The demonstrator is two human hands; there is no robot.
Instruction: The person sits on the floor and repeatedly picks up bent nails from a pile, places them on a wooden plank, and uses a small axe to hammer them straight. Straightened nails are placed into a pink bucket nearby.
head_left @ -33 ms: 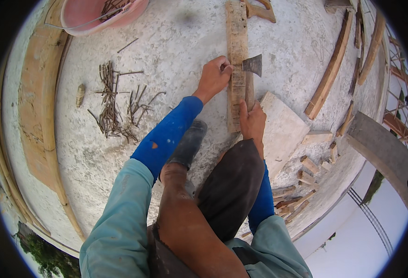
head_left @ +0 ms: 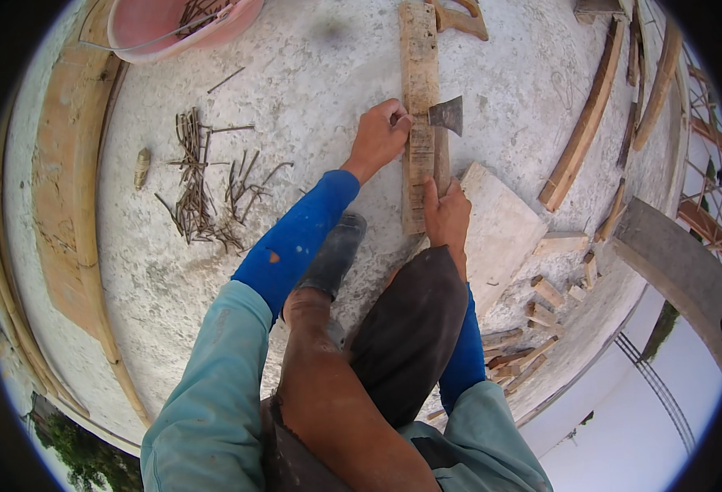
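Observation:
A narrow wooden board (head_left: pixel 420 70) lies lengthwise on the concrete in front of me. My left hand (head_left: pixel 380 135) is closed at its left edge, pinching what looks like a thin nail over the wood; the fingers hide most of it. My right hand (head_left: pixel 448 215) grips the wooden handle of a hatchet (head_left: pixel 448 116). The hatchet's dark metal head rests at the board's right side, with the handle running along the board toward me. To the left lies a pile of rusty, bent nails (head_left: pixel 193 184).
A pink bucket (head_left: pixel 144 45) with more rusty nails stands at the far left. A saw handle (head_left: pixel 463 20) shows beyond the board. On the right are a pale flat slab (head_left: pixel 496 238), long timbers (head_left: pixel 586 123) and wood offcuts (head_left: pixel 547 291). A small wrapped bundle (head_left: pixel 142 168) lies left.

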